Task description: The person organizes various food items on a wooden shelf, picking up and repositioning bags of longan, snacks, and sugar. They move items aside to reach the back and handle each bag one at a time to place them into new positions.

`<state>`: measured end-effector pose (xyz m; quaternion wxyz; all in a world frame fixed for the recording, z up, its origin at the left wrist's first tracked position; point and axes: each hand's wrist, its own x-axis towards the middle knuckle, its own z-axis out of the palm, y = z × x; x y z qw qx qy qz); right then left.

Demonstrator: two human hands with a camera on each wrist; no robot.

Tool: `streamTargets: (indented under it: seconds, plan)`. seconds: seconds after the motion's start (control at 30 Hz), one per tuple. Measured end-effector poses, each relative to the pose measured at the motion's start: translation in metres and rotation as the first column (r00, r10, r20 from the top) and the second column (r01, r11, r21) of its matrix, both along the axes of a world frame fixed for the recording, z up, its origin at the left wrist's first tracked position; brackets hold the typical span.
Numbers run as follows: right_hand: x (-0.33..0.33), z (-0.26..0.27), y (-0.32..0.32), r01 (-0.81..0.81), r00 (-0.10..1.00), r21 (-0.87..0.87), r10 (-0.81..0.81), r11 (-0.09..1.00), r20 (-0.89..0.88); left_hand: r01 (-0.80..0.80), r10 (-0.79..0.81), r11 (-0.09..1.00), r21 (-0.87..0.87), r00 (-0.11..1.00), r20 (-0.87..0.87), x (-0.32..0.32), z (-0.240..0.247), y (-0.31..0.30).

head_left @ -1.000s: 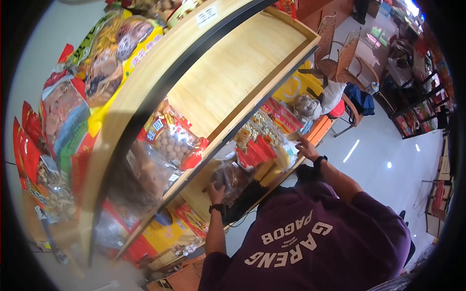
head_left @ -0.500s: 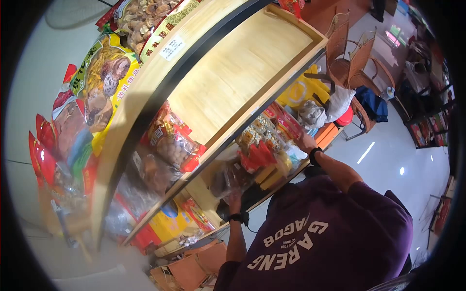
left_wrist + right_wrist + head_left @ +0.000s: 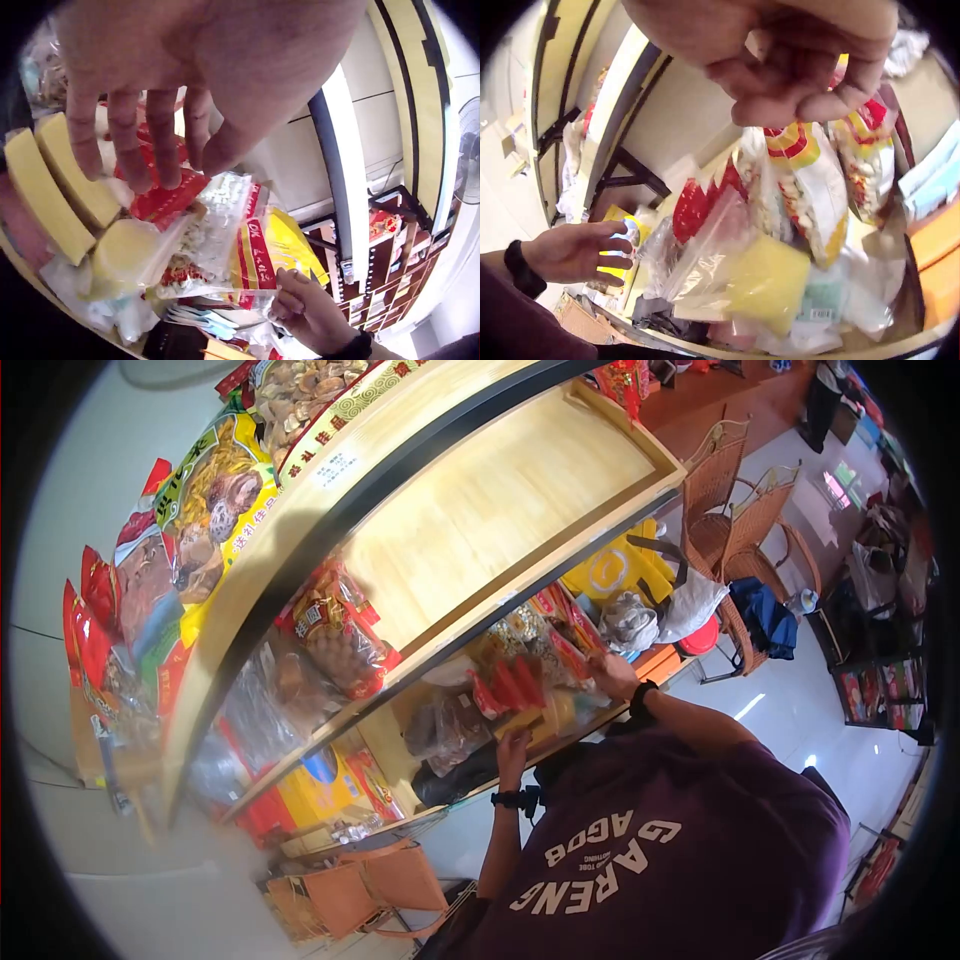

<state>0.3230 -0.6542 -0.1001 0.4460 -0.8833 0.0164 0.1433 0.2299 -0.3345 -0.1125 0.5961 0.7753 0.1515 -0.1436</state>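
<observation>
My right hand (image 3: 615,678) pinches the top edge of a red, yellow and white snack packet (image 3: 810,195) with curled fingers. In the left wrist view that packet shows a red band lettered OK. Close over some red packets (image 3: 169,199), my left hand (image 3: 202,75) has its fingers spread and loosely bent, holding nothing. Beneath it lie pale yellow blocks (image 3: 49,195). A clear zip bag with a yellow piece inside (image 3: 765,277) rests in front of the snack packets. To the left of my left hand is a clear bag with dark contents (image 3: 445,725).
These goods lie on a lower shelf under a wooden display tray (image 3: 500,530). A bag of round dried fruit (image 3: 340,635) sits in the tray's near corner. Yellow bags (image 3: 620,570) stand at the shelf's far right, near wicker chairs (image 3: 715,530).
My left hand has let go of the clear bag with dark contents and moved right, toward the red packets. My right hand has shifted onto the snack packet and grips its edge.
</observation>
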Motion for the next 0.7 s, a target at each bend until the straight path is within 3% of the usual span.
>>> streamTargets:
  seconds: [0.1,0.2,0.23,0.33,0.4,0.53,0.6,0.63,0.7]
  plan:
    - [-0.003,0.022,-0.01,-0.068,0.993,0.103,0.058,0.992,0.098,0.052,-0.051,0.998,-0.02,0.998,0.042,0.007,0.008,-0.022]
    - [-0.013,0.079,-0.015,-0.131,0.991,0.335,0.117,0.933,0.063,0.103,-0.102,0.993,-0.051,0.995,0.019,0.007,0.013,-0.036]
    - [-0.016,0.097,-0.017,-0.132,0.991,0.345,0.113,0.929,0.075,0.138,-0.137,0.988,-0.066,0.99,0.02,0.007,0.021,-0.041]
    - [-0.026,0.121,-0.026,-0.381,0.868,0.222,0.265,0.898,0.419,0.257,-0.254,0.963,-0.074,0.966,0.045,0.022,0.045,-0.055]
    - [-0.039,0.157,-0.032,-0.419,0.833,0.2,0.287,0.886,0.474,0.334,-0.332,0.942,-0.042,0.942,0.051,0.028,0.058,-0.063]
    - [-0.055,0.217,-0.05,-0.478,0.685,-0.085,0.432,0.874,0.586,0.563,-0.589,0.807,0.178,0.748,0.307,0.061,0.089,-0.077]
    - [-0.063,0.239,-0.061,-0.524,0.636,-0.091,0.46,0.847,0.62,0.683,-0.766,0.637,0.356,0.511,0.391,0.076,0.129,-0.102]
    - [-0.064,0.24,-0.064,-0.502,0.59,-0.11,0.433,0.858,0.681,0.716,-0.878,0.457,0.528,0.271,0.394,0.088,0.133,-0.109]
    - [-0.067,0.24,-0.067,-0.46,0.476,-0.144,0.38,0.876,0.793,0.843,-0.897,0.406,0.353,0.295,0.328,0.087,0.147,-0.115]
